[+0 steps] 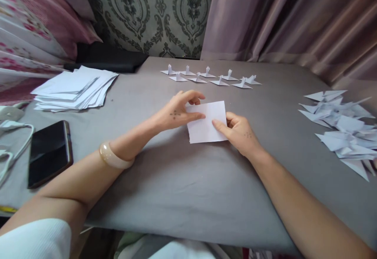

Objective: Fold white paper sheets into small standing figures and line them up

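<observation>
Paper (206, 131), squarish, far edge rising rightward; right hand (240, 134) pinching it, left hand (176, 112) parted.

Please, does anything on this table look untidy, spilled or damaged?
Slightly: the pile of folded paper at the right lies jumbled, while the paper figures at the back stand in rows. The stack of sheets at the left has uneven edges. I see no spill or clear damage.
</observation>
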`<state>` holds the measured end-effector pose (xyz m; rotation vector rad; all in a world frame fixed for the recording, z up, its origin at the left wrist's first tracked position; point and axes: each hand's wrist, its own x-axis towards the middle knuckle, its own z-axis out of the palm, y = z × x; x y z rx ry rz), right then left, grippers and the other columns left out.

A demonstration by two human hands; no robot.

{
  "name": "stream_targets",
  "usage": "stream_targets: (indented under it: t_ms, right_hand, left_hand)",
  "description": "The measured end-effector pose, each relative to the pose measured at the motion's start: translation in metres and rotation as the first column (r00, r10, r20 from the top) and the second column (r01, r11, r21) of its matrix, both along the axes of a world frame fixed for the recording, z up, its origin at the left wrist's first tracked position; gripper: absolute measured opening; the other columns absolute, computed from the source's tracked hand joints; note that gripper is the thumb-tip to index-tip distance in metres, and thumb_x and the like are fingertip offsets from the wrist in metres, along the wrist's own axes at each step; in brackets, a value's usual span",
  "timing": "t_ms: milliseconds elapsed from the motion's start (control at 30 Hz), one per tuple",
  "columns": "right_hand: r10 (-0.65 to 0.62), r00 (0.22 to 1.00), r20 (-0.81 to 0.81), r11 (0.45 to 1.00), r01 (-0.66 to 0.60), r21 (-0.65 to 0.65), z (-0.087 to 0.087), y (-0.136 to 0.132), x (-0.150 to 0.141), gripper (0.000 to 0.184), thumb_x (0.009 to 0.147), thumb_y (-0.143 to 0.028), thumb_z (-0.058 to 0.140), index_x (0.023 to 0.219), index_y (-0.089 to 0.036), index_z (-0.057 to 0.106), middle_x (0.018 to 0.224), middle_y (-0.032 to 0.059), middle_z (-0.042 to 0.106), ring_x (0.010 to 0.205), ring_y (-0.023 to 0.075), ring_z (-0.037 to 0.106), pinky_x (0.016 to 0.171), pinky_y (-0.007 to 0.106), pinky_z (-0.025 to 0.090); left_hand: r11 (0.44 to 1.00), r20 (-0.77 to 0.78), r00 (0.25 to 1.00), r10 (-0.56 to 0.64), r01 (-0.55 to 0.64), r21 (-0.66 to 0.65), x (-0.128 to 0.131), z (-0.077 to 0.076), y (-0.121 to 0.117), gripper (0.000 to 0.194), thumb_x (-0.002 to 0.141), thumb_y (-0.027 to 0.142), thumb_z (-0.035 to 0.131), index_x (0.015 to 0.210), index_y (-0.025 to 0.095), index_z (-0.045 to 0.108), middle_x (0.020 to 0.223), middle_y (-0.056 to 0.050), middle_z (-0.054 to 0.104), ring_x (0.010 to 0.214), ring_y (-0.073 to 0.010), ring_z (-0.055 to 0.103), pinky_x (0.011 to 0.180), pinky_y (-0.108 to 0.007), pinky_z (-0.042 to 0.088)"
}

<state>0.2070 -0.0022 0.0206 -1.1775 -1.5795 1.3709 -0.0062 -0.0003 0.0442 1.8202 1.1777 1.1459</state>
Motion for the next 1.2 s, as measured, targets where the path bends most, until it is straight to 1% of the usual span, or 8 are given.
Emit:
stream_targets:
  t_ms: [167, 300, 433, 533, 633, 767, 1033, 1200]
  right_hand:
    - [0.017, 0.996, -0.09, 1.0, -0.016, 0.012, 0.002, -0.002, -0.002, 0.052, 0.068, -0.041, 0.078, 0.113, -0.021, 0.063, 0.104, 0.0054, 0.073, 0.091, 0.0214, 0.068, 0.079, 0.036, 0.055]
    - [-0.124, 0.992, -0.015, 0.962, 0.124, 0.243, 0.0, 0.003, 0.004, 0.026, 0.077, -0.035, 0.071, 0.099, -0.02, 0.069, 0.096, 0.0048, 0.073, 0.087, 0.0204, 0.067, 0.08, 0.035, 0.052]
    - [-0.271, 0.928, 0.257, 0.623, -0.035, 0.782, 0.0, 0.005, 0.018, 0.016, 0.086, -0.016, 0.057, 0.092, -0.022, 0.07, 0.096, 0.0059, 0.07, 0.091, 0.0204, 0.062, 0.083, 0.036, 0.046]
    - [-0.316, 0.804, 0.503, 0.476, -0.325, 0.818, -0.001, 0.004, 0.025, 0.028, 0.084, -0.005, 0.05, 0.096, -0.022, 0.068, 0.101, 0.0069, 0.069, 0.094, 0.0217, 0.058, 0.082, 0.036, 0.042]
    - [-0.235, 0.679, 0.695, 0.54, -0.503, 0.674, -0.004, 0.003, 0.025, 0.028, 0.083, -0.003, 0.048, 0.095, -0.02, 0.066, 0.101, 0.0072, 0.068, 0.093, 0.0214, 0.056, 0.081, 0.034, 0.041]
    - [-0.134, 0.632, 0.763, 0.682, -0.5, 0.534, -0.006, 0.001, 0.023, 0.024, 0.082, -0.007, 0.051, 0.098, -0.02, 0.065, 0.106, 0.0068, 0.064, 0.094, 0.021, 0.054, 0.083, 0.033, 0.042]
    - [-0.038, 0.54, 0.841, 0.762, -0.529, 0.373, 0.014, -0.01, 0.024, 0.022, 0.088, -0.015, 0.05, 0.092, -0.022, 0.069, 0.094, 0.0063, 0.061, 0.091, 0.0203, 0.054, 0.076, 0.031, 0.04]
    - [0.079, 0.61, 0.789, 0.853, -0.451, 0.264, 0.02, -0.009, 0.026, 0.022, 0.093, -0.023, 0.048, 0.087, -0.023, 0.07, 0.088, 0.0029, 0.061, 0.087, 0.0173, 0.056, 0.072, 0.029, 0.039]
  left_hand:
    - [0.999, 0.137, 0.99, 0.024, -0.021, -0.026, 0.005, 0.002, -0.001, 0.011, 0.075, 0.029, 0.075, 0.076, 0.021, 0.067, 0.078, 0.0, 0.063, 0.082, -0.0174, 0.058, 0.082, -0.032, 0.043]
    - [0.998, 0.285, 0.956, 0.067, -0.064, -0.018, 0.001, -0.003, 0.002, 0.012, 0.077, 0.028, 0.073, 0.079, 0.022, 0.062, 0.083, 0.001, 0.064, 0.084, -0.0176, 0.059, 0.083, -0.032, 0.044]
    - [0.944, -0.088, 0.988, 0.128, -0.094, 0.317, -0.005, -0.011, -0.002, 0.012, 0.079, 0.013, 0.061, 0.079, 0.024, 0.062, 0.091, -0.001, 0.071, 0.1, -0.0226, 0.056, 0.1, -0.042, 0.032]
    - [0.904, -0.44, 0.892, 0.102, 0.101, 0.415, -0.009, -0.022, -0.006, 0.034, 0.073, 0.004, 0.054, 0.097, 0.027, 0.064, 0.099, -0.003, 0.072, 0.104, -0.0252, 0.055, 0.1, -0.045, 0.027]
    - [0.895, -0.652, 0.759, -0.011, 0.298, 0.333, -0.011, -0.035, -0.009, 0.038, 0.078, 0.004, 0.049, 0.108, 0.023, 0.063, 0.113, -0.007, 0.069, 0.107, -0.026, 0.055, 0.096, -0.045, 0.031]
    - [0.911, -0.662, 0.747, -0.06, 0.312, 0.269, -0.011, -0.045, -0.007, 0.03, 0.088, 0.01, 0.043, 0.111, 0.014, 0.062, 0.115, -0.014, 0.065, 0.104, -0.0247, 0.057, 0.089, -0.037, 0.043]
    - [0.934, -0.801, 0.599, 0.005, 0.283, 0.217, 0.003, -0.026, -0.027, 0.026, 0.092, 0.014, 0.042, 0.095, 0.014, 0.067, 0.099, -0.012, 0.068, 0.089, -0.0239, 0.061, 0.08, -0.038, 0.045]
    - [0.981, -0.659, 0.747, 0.086, 0.052, 0.187, 0.012, -0.026, -0.039, 0.026, 0.093, 0.025, 0.048, 0.079, 0.016, 0.067, 0.094, -0.01, 0.067, 0.083, -0.0211, 0.057, 0.076, -0.035, 0.046]
